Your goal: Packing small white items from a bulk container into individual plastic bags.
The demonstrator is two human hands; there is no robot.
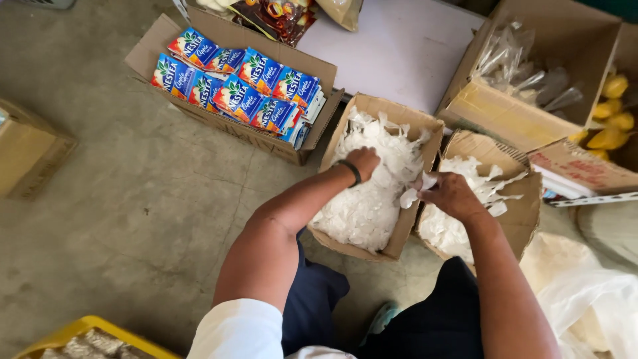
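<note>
Two open boxes of white plastic pieces sit on the floor. The left box (372,179) takes the left hand (363,161), fingers buried in the heap, grip unclear. The right hand (453,195), over the right box (525,199), pinches a white piece (409,197), apparently a sachet, lying leftward toward the left hand.

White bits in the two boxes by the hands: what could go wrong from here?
1. The right hand holds a few white pieces over the gap between the two boxes; one might drop onto the floor.
2. The left box is heaped near its rim, so the left hand digging in it could push pieces over the edge.
3. The right box leans, with a flap bent out; it may tip.
</note>
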